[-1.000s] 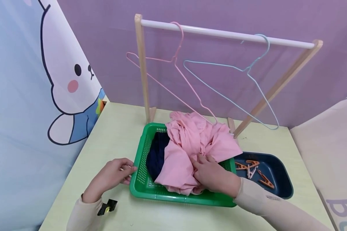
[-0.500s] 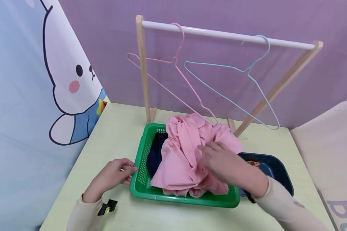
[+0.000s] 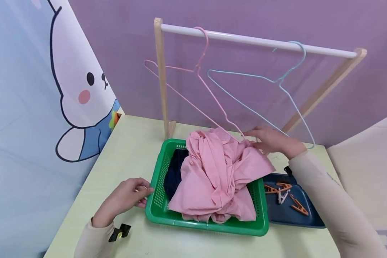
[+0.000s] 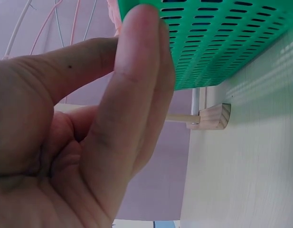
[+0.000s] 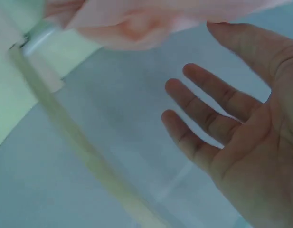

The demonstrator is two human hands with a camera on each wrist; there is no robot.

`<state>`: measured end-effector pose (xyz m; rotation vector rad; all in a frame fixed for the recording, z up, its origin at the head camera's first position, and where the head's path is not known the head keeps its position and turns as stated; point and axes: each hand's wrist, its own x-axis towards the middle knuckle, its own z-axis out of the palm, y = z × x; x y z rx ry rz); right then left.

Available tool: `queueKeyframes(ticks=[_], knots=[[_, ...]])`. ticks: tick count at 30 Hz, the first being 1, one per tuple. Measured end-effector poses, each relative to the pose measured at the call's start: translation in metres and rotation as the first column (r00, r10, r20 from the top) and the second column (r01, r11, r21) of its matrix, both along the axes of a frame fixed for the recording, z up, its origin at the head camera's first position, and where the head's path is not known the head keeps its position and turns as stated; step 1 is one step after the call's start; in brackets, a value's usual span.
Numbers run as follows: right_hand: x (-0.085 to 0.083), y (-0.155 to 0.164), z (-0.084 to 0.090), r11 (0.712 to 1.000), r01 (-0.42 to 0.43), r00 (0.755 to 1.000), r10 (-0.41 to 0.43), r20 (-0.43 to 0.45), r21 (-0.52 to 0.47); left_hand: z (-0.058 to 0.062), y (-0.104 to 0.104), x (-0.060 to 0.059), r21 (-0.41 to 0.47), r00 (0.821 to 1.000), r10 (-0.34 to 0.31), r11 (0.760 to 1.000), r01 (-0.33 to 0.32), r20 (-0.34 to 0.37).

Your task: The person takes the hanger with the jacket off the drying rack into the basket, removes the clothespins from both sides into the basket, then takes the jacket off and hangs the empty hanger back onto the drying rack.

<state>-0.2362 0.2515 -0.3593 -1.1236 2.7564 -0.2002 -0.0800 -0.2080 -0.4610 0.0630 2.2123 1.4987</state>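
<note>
A green perforated basket [image 3: 260,215] holds a crumpled pink cloth garment [image 3: 209,179] and, at its left, a dark navy cloth [image 3: 173,175]. My left hand [image 3: 125,197] pinches the basket's left rim between thumb and fingers; in the left wrist view the fingertips [image 4: 140,42] lie against the green wall. Behind the garment's far right side is my right hand [image 3: 271,139], its fingers spread. The right wrist view shows that hand's palm with several extended fingers [image 5: 198,99] holding nothing, the thumb right at the pink cloth's edge.
A wooden rack with a white rod [image 3: 245,39] stands behind the basket. From it hang a pink hanger [image 3: 184,96], its lower corner over the garment, and a light blue hanger [image 3: 245,104]. Right of the basket, a dark blue tray [image 3: 283,215] holds several clothes pegs [image 3: 299,207].
My right hand has left the middle of the pink garment and moved to its far right side. The garment has shifted and refolded. My left hand stays at the rim.
</note>
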Motion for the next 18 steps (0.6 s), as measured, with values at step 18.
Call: queueKeyframes(ticks=[18], knots=[[-0.026, -0.009, -0.033, 0.988, -0.118, 0.993, 0.119, -0.003, -0.1, -0.002, -0.001, -0.002, 0.032, 1.0, -0.006, 0.999, 0.005, 0.012]])
